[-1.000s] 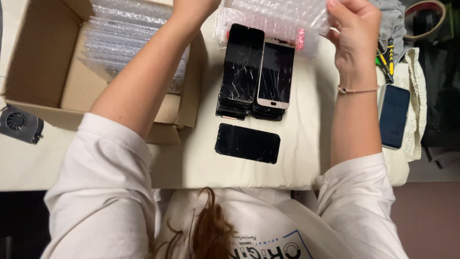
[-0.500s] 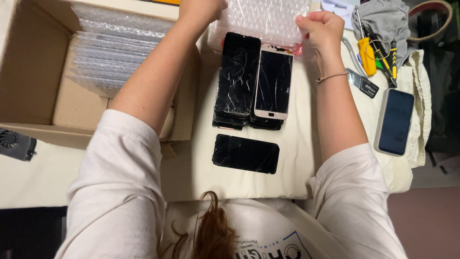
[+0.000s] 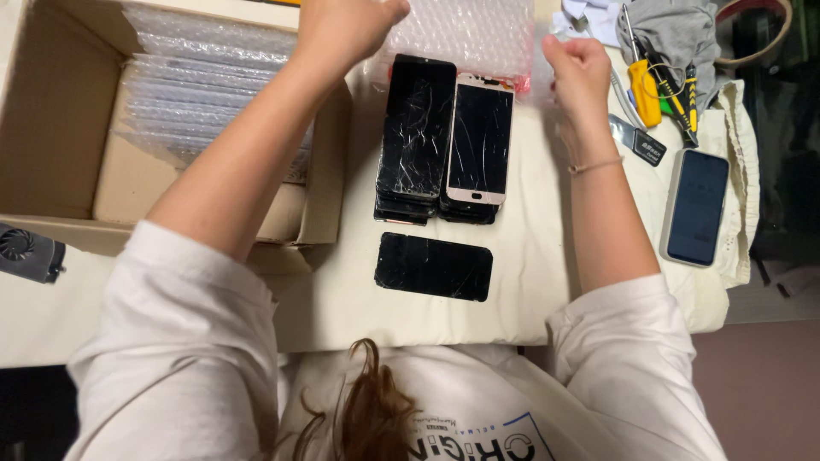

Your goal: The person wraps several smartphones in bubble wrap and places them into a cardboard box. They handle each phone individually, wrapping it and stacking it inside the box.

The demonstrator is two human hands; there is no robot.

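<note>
Both of my hands hold a clear bubble-wrap pouch [image 3: 468,32] at the far edge of the white padded mat [image 3: 530,282]. My left hand [image 3: 346,26] grips its left end and my right hand [image 3: 579,61] pinches its right end. Just below the pouch lie two stacks of cracked phone screens: a black-faced stack [image 3: 416,137] and a stack topped by a pink-framed screen [image 3: 478,145]. One more black cracked screen [image 3: 433,266] lies crosswise nearer to me.
An open cardboard box [image 3: 51,128] on the left holds several bubble-wrapped packs [image 3: 196,94]. At the right lie a phone in a clear case [image 3: 696,207], yellow-handled tools [image 3: 658,90], a grey cloth [image 3: 670,30]. A small black fan [image 3: 30,252] sits at the left edge.
My hands and the bubble-wrap pouch have come down from a raised position to the mat, just behind the two stacks. The screens have not moved.
</note>
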